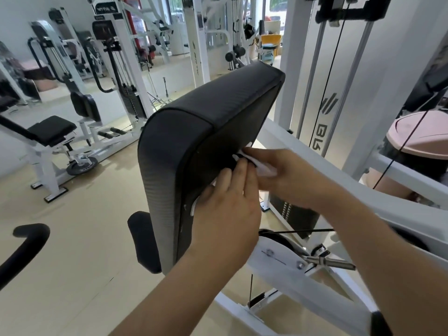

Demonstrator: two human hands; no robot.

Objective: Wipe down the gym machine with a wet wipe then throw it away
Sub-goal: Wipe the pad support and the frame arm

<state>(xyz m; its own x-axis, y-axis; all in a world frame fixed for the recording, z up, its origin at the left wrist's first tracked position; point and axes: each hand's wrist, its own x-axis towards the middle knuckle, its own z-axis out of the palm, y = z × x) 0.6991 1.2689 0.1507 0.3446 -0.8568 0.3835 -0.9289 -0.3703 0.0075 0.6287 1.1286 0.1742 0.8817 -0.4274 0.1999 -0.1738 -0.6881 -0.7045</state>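
1. Two hands are seen; the left hand is laid flat, fingers together, pressed on the one wet wipe.
2. The wet wipe is pinched by the right hand.
3. It is held against the rear face of the one black pad, near its right edge.

Open floor left of pad

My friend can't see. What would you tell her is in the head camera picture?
Two bare hands hold a white wet wipe against the side of a gym machine's black pad. The right hand pinches the wipe; the left hand presses flat just below it. A pink-lidded bin sits at the right, other white machines behind.
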